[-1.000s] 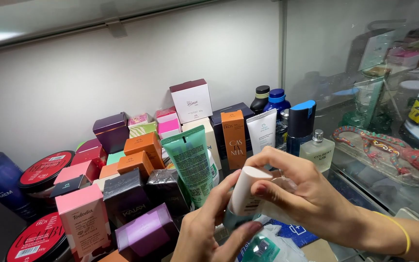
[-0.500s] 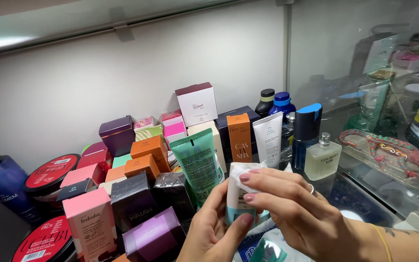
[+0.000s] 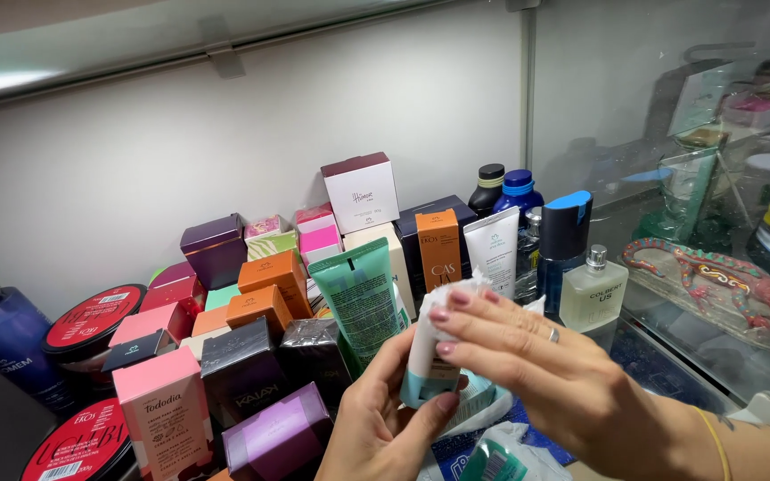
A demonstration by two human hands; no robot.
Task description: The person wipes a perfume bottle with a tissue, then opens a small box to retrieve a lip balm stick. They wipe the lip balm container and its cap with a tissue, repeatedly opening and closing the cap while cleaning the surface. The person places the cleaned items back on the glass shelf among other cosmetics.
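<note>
The left hand [image 3: 385, 419] grips a small white tube with a teal base [image 3: 427, 361] from below, thumb pressed on its lower front and fingers curled behind it. The right hand [image 3: 536, 365] lies over the tube's upper part with fingers flat and close together, pressing a white tissue [image 3: 456, 287] against it. The tube stands nearly upright, low in the middle of the view. At 11 o'clock, just beside it, leans a green tube [image 3: 363, 298]; coloured boxes [image 3: 265, 303] crowd from 9 to 12 o'clock. At 2 o'clock stands a clear perfume bottle [image 3: 592, 294], with a glass wall [image 3: 670, 134] beyond. Crumpled plastic [image 3: 501, 454] lies at 5 o'clock.
</note>
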